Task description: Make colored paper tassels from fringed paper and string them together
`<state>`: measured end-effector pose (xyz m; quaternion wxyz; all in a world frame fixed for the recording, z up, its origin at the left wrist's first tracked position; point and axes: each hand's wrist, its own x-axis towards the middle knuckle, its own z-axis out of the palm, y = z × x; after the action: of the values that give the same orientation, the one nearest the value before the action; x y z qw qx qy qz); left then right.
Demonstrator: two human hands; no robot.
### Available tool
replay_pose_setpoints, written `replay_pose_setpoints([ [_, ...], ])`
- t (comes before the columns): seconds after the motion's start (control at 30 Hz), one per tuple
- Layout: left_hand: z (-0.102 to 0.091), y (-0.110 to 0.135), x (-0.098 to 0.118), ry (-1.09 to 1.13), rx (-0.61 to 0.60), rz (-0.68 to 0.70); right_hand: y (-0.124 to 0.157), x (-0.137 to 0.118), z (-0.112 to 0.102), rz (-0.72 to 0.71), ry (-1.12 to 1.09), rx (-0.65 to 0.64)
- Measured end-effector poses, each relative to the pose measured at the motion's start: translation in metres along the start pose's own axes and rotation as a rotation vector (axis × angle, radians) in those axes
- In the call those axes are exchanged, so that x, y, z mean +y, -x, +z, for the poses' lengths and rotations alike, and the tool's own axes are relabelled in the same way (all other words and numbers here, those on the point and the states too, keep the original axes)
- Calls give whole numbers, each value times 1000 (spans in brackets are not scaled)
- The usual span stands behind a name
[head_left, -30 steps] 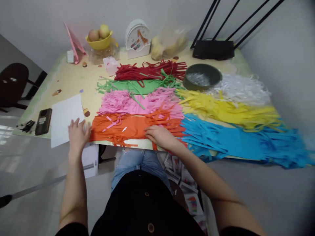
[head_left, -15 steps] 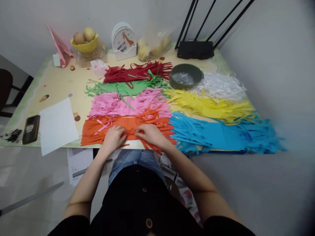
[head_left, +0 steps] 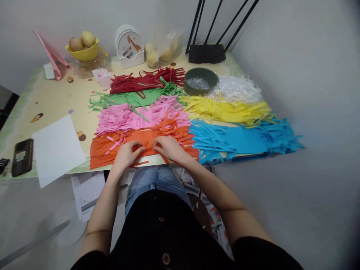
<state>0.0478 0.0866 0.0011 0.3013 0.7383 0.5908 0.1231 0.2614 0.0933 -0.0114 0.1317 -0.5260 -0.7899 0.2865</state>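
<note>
A band of orange fringed paper [head_left: 145, 138] lies along the table's near edge, with cut strips fanning out at both ends. My left hand [head_left: 129, 153] is at its plain middle part, fingers bent and thumb low, pinching the paper near its front edge. Facing it, my right hand [head_left: 169, 148] has curled fingers and thumb on the same edge. A short gap of orange paper shows between the two hands. Pink fringed paper [head_left: 137, 118] lies just behind, a few pink strips overlapping the orange. Exactly what the fingertips grip is partly hidden.
Green [head_left: 140, 98], dark red [head_left: 146, 80], yellow [head_left: 225, 110] and blue [head_left: 247, 139] fringed papers lie around. Behind them stand a dark green bowl [head_left: 188, 87], white shreds [head_left: 239, 89] and a router [head_left: 206, 54]. White paper [head_left: 57, 150] and a phone [head_left: 22, 157] lie left.
The view has turned, so the table's things appear further left. My hands stay at the orange paper's front edge, and the left thumb and fingers look slightly further apart.
</note>
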Motion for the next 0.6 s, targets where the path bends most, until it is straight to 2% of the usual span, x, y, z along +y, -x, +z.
replay_pose_setpoints([
  [0.2, 11, -4, 7, -41, 16, 35, 2, 0, 7, -12, 4, 54],
  [0.4, 23, -8, 17, -110, 92, 37, 8, 2, 10, -41, -14, 111],
  [0.47, 23, -8, 16, -79, 113, 39, 17, -3, 13, -121, -26, 214],
  [0.53, 19, -8, 13, -27, 139, 40, 28, -10, 18, -273, -21, 337],
  [0.6, 13, -9, 10, 36, 157, 43, 35, -18, 24, -396, 11, 399],
])
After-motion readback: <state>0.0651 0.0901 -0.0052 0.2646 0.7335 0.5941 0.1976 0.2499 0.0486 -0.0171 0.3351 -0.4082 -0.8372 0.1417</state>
